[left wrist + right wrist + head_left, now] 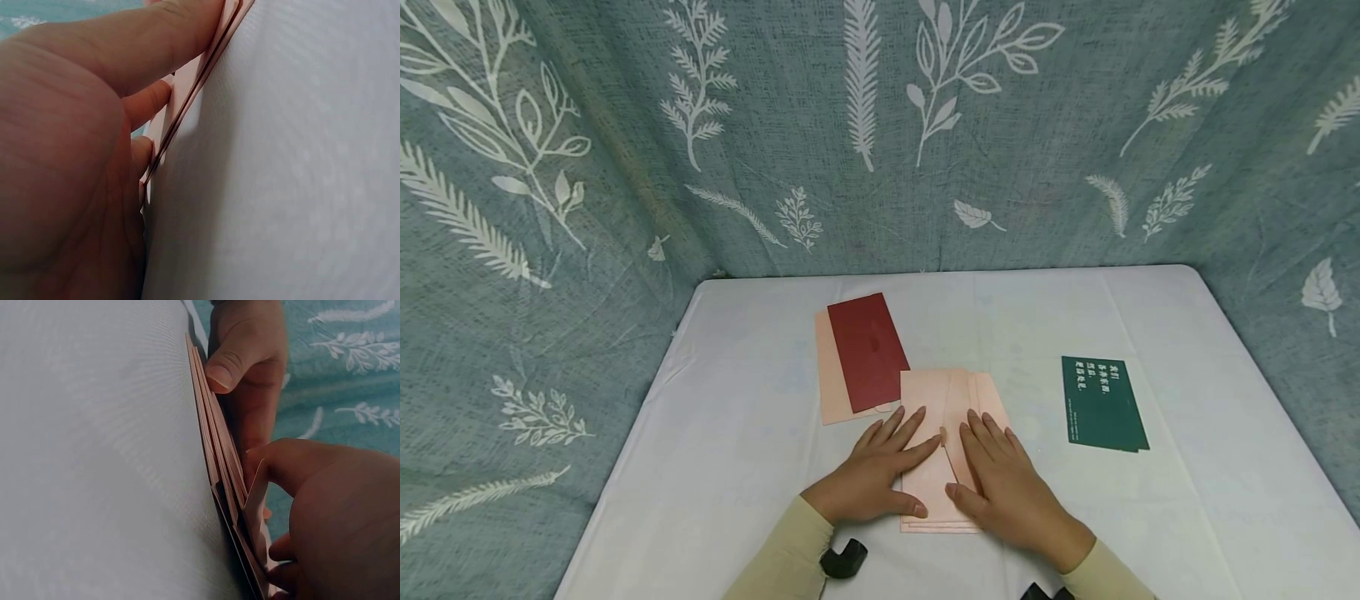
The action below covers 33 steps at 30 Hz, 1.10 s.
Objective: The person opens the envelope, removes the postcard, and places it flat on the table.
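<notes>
A small stack of pale pink paper envelopes (pixel 931 392) lies in front of me on the white cloth. My left hand (pixel 877 473) rests spread on the left part of the top envelope, its fingers straight and its thumb near the lower edge. On the right side, my right hand (pixel 1011 483) lies with straight fingers over the flap (pixel 957 408). In the right wrist view, the right thumb (pixel 287 459) touches the raised edge of that flap. Several paper layers show along the stack's edge (pixel 209 425).
Behind the stack on the left, a dark red card (pixel 868 350) overlaps another pink envelope (pixel 831 375). Dark green cards (pixel 1103 408) with white writing lie to the right. A leaf-patterned curtain (pixel 880 192) surrounds the white table (pixel 745 358).
</notes>
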Each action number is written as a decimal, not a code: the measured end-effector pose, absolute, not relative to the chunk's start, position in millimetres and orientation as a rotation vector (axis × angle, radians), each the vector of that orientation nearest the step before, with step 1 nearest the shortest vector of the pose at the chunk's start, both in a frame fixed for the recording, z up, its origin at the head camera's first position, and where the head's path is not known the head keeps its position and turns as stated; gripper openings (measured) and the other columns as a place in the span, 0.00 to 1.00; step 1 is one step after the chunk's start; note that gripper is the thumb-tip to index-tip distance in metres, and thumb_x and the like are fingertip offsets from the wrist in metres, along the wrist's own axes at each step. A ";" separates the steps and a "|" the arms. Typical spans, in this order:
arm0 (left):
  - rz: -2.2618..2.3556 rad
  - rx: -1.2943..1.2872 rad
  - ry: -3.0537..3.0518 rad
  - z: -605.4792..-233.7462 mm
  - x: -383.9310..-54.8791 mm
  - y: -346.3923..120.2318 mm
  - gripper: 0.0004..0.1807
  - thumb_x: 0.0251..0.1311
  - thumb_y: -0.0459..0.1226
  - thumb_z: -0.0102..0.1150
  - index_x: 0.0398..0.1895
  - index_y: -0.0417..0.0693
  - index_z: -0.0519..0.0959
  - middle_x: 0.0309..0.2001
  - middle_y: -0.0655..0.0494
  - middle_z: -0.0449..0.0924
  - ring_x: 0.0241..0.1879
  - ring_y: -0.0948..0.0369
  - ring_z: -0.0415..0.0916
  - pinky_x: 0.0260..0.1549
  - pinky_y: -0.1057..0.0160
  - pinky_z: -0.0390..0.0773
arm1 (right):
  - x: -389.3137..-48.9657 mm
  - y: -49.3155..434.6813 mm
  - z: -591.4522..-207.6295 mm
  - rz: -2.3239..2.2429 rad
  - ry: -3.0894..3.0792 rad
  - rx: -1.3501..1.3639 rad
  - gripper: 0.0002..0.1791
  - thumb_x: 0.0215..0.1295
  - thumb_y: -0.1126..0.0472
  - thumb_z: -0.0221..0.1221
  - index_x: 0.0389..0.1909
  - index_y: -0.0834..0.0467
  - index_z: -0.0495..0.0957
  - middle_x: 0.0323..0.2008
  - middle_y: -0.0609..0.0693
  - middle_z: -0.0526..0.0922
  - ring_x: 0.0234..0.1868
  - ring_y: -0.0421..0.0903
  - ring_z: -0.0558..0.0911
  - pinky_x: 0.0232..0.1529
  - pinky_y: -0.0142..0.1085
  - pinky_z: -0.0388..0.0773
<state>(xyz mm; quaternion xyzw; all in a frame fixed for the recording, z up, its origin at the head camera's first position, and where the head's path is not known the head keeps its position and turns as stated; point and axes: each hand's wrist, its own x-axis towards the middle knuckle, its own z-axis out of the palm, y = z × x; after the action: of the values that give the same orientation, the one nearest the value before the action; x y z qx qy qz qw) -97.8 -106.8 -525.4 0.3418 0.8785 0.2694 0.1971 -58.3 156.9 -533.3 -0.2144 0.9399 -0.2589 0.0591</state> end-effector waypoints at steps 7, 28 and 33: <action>0.749 0.957 2.464 -524.9 -97.9 -106.3 0.53 0.64 0.57 0.75 0.89 0.62 0.58 0.90 0.57 0.33 0.86 0.50 0.24 0.79 0.38 0.35 | -58.1 157.5 -534.2 -0.787 2.847 -0.650 0.47 0.77 0.44 0.62 0.83 0.71 0.58 0.85 0.64 0.53 0.85 0.63 0.49 0.79 0.64 0.45; 0.752 0.956 2.461 -525.0 -98.0 -106.3 0.54 0.64 0.58 0.75 0.89 0.60 0.58 0.90 0.56 0.33 0.86 0.50 0.24 0.79 0.37 0.36 | -60.1 162.1 -530.9 -0.924 2.805 -0.626 0.47 0.77 0.46 0.63 0.84 0.69 0.57 0.85 0.61 0.55 0.85 0.61 0.50 0.81 0.60 0.46; 0.756 0.952 2.461 -524.6 -97.7 -106.0 0.54 0.64 0.57 0.75 0.89 0.59 0.59 0.90 0.56 0.33 0.86 0.50 0.24 0.79 0.38 0.36 | -61.3 164.5 -533.1 -0.937 2.834 -0.639 0.46 0.77 0.47 0.62 0.84 0.69 0.57 0.84 0.61 0.58 0.84 0.60 0.54 0.80 0.57 0.49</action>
<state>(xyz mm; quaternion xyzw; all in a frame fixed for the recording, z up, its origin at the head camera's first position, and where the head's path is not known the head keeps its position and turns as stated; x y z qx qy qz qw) -97.7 -106.0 -524.6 0.3400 0.8790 0.2702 0.1970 -61.3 164.5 -533.1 -0.2092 0.9275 -0.3066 0.0444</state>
